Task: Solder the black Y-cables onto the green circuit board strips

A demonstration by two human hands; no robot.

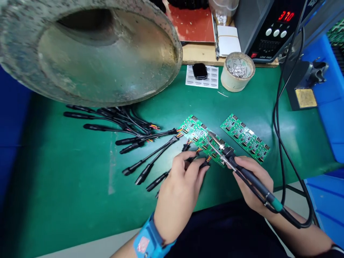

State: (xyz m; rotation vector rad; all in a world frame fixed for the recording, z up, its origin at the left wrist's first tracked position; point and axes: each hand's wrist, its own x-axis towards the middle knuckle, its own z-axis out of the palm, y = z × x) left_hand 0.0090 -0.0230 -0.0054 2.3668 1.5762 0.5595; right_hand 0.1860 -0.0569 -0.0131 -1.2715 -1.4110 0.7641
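Note:
My right hand (254,181) is closed around a soldering iron (249,175) with a thin metal feed tube beside its tip. The tip points over a green circuit board (195,132) in the middle of the bench. Several black cables (154,166) with bare coloured wire ends run to the board's left and lower edges. At that lower edge my left hand (185,175) pinches a black cable end with coloured wires against the board; its fingers partly hide the cables. A second circuit board (245,138) lies to the right, apart from both hands.
A large fume duct (113,71) overhangs the upper left. Loose cables (107,116) lie under its rim. Behind stand a tub of metal shavings (238,71), a watch face (200,71) on a label sheet, and a soldering station (274,32) reading 370. An iron stand (303,86) and hanging cord (278,107) are right.

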